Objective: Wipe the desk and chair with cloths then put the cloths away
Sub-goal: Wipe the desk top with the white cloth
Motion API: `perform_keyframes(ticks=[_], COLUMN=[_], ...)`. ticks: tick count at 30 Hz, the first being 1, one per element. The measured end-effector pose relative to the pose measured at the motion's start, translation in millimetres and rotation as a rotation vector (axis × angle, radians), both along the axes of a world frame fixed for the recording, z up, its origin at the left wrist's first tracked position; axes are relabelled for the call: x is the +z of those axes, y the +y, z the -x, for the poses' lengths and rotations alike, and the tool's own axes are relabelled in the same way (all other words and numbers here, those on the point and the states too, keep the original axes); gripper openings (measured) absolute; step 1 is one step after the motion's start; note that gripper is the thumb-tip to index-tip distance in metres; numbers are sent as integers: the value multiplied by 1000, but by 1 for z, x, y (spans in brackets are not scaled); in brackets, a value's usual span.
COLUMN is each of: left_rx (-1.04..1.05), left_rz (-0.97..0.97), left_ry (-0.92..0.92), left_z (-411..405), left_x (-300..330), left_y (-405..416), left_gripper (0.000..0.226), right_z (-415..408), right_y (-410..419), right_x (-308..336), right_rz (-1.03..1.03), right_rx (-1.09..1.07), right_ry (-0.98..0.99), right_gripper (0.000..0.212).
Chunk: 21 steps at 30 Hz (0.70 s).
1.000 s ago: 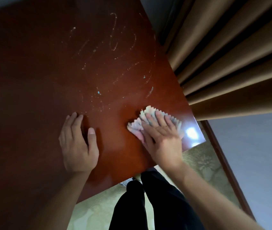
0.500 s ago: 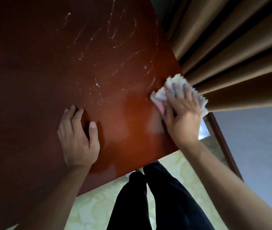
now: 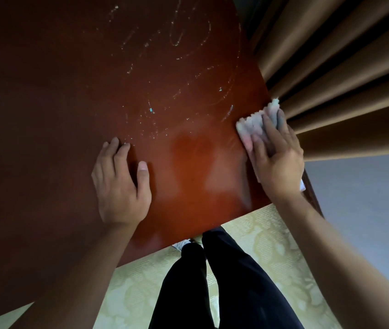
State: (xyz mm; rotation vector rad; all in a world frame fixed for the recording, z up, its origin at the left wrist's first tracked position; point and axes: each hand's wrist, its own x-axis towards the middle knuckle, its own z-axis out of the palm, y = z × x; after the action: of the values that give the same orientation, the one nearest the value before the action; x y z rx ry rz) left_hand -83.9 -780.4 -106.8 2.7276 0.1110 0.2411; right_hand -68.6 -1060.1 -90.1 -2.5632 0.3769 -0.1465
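The reddish-brown wooden desk (image 3: 117, 79) fills the upper left, streaked with pale dusty smears and small specks across its far half. A pale crumpled cloth (image 3: 254, 123) with a zigzag edge lies at the desk's right edge. My right hand (image 3: 277, 160) presses flat on that cloth with straight fingers, right beside the curtain. Resting flat on the bare desk near the front edge, my left hand (image 3: 120, 184) has its fingers spread and holds nothing. A glossier patch shows between the two hands. No chair is in view.
Brown pleated curtains (image 3: 343, 79) hang against the desk's right side. A grey wall (image 3: 367, 210) with a dark baseboard lies below them. Pale patterned carpet (image 3: 260, 245) and my dark-trousered legs (image 3: 224, 281) are beneath the desk's front edge.
My right hand slid the cloth from the near right part of the desk rightward and farther away, up to the desk's edge by the curtain. My left hand stayed planted.
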Motion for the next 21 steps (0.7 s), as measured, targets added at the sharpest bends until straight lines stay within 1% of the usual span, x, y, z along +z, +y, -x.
perform_keyframes(ticks=[2, 3, 4, 6, 7, 9, 11, 12, 13, 15, 17, 18, 19, 21], left_rx=[1, 2, 3, 1, -1, -5, -8, -11, -12, -12, -9, -11, -9, -10], left_rz=[1, -1, -4, -17, -20, -24, -25, -24, -23, -24, -23, -22, -21, -17], left_ry=[3, 5, 6, 9, 6, -6, -14, -14, -13, -13, -16, -18, -18, -20], left_z=[0, 0, 0, 0, 0, 0, 0, 1, 1, 1, 1, 1, 1, 1], left_x=[-1, -1, -2, -3, -4, -5, -6, -6, -7, -6, -5, -5, -5, -4], left_y=[1, 1, 1, 2, 3, 3, 4, 4, 3, 3, 2, 2, 2, 2], left_gripper=[50, 50, 51, 52, 52, 52, 51, 51, 50, 49, 49, 49, 49, 50], right_z=[30, 41, 46, 45, 46, 59, 81, 86, 85, 72, 61, 64, 70, 89], right_y=[-10, -18, -26, -37, -38, -26, -15, -15, -18, -21, -17, -11, -5, -1], right_x=[1, 2, 3, -1, -4, -3, -4, -6, -7, -11, -12, -11, -11, -13], right_rz=[8, -21, -62, -119, -134, -150, -92, -60, -47, -77, -175, -203, -193, -124], right_rx=[44, 26, -42, -243, -282, -215, -100, -76, -90, -228, -382, -400, -375, -251], right_ry=[36, 44, 57, 96, 116, 87, 48, 17, -14, -56, -57, -49, -37, -26], right_gripper=[49, 50, 50, 48, 47, 50, 53, 51, 46, 38, 38, 41, 45, 52])
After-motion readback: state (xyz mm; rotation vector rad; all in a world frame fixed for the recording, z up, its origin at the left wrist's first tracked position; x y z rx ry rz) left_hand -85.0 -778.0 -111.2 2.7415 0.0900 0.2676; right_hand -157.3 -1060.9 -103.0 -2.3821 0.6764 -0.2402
